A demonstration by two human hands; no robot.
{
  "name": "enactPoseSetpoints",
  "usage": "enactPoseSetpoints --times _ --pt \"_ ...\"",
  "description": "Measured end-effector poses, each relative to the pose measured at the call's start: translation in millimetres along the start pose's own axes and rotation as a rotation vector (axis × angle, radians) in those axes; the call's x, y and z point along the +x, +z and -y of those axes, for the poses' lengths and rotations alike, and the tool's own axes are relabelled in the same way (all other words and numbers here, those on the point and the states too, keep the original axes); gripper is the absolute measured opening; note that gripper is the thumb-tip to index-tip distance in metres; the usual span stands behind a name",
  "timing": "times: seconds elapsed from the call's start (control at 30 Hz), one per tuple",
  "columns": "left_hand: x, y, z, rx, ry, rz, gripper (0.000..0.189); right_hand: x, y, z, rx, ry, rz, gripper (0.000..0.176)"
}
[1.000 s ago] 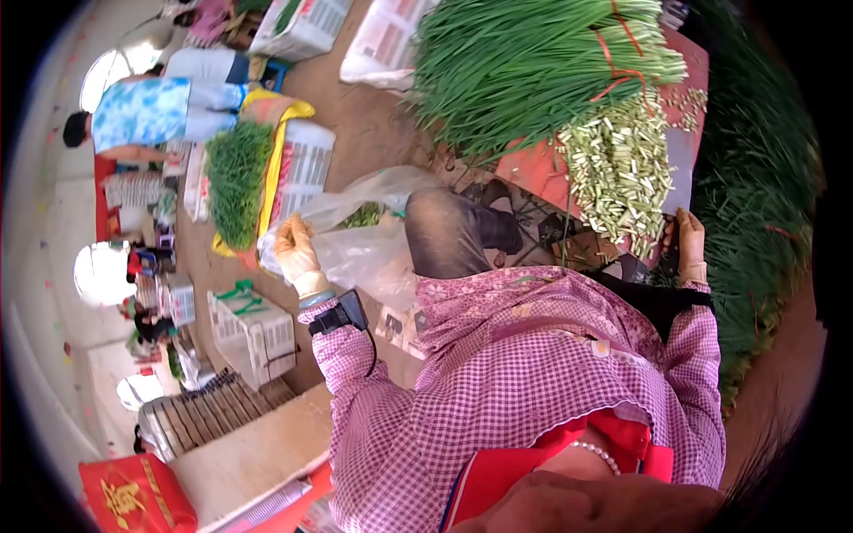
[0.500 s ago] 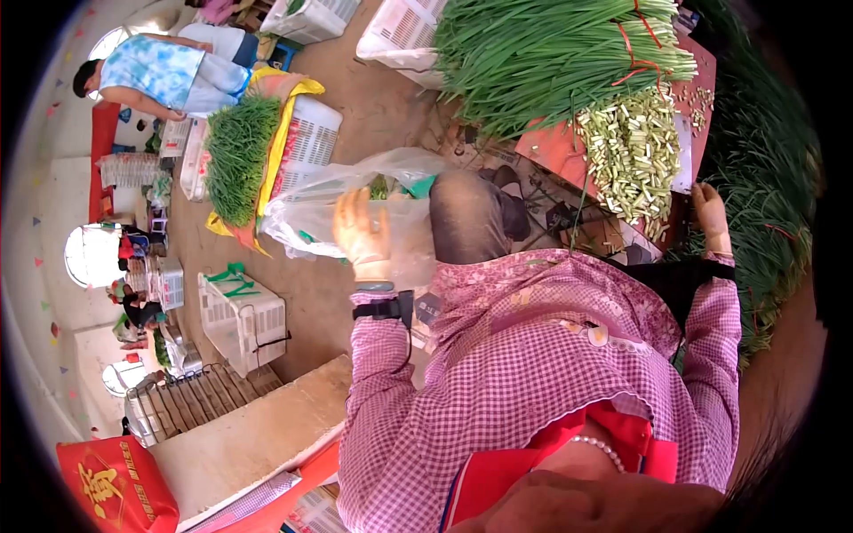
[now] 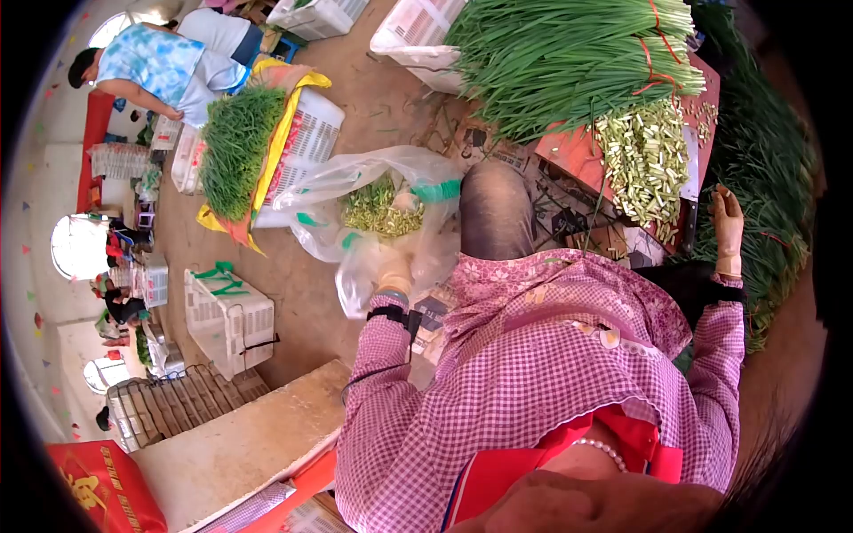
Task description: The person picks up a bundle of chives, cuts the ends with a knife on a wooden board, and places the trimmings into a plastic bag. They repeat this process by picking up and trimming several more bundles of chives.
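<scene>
My left hand point(image 3: 392, 274) is at a clear plastic bag point(image 3: 306, 200) with green patches. Film covers its fingers, so their grip is hidden. The bag's mouth gapes upward, with short green and pale cuttings point(image 3: 382, 211) inside. My right hand point(image 3: 729, 226) is held up with fingers stretched out and nothing in them. It is just right of a knife point(image 3: 690, 173) lying at the edge of a red board point(image 3: 569, 160). On that board are a heap of cut pale stem ends point(image 3: 644, 164) and long green chive-like bundles point(image 3: 569, 62) tied with red bands.
More long greens point(image 3: 764, 178) are piled to my right. A white crate point(image 3: 413, 40) stands beyond the board. Farther left, chive-like greens point(image 3: 238, 147) lie on a yellow-edged sack by white crates. A white basket point(image 3: 229, 320) and a ledge point(image 3: 240, 435) are at left. A person point(image 3: 155, 71) stands beyond.
My left hand, spread above the bag before, has dropped lower against it under the film. The bag has opened wider, showing the cuttings. My right hand's fingers are more stretched out.
</scene>
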State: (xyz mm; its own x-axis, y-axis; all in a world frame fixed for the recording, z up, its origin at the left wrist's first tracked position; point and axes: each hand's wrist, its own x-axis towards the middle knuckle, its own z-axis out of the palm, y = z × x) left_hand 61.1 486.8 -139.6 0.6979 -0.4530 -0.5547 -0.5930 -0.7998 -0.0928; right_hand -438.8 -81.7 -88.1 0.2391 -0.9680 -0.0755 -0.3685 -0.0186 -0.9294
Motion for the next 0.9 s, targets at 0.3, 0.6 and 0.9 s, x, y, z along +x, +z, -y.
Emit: enactPoseSetpoints --times 0.3,0.6,0.9 --pt "-32.2 148.2 -53.7 -0.239 0.304 0.281 0.03 -18.0 38.7 22.7 0.103 -0.212 0.051 0.026" --pt "19.7 26.3 -54.4 -0.733 0.259 -0.216 0.04 -46.2 110.8 118.8 0.126 -0.3 0.19 0.026" --pt "69.8 -74.6 -61.9 -1.982 -0.08 0.039 0.071 -155.1 304.8 226.8 -0.156 -0.928 0.797 0.021"
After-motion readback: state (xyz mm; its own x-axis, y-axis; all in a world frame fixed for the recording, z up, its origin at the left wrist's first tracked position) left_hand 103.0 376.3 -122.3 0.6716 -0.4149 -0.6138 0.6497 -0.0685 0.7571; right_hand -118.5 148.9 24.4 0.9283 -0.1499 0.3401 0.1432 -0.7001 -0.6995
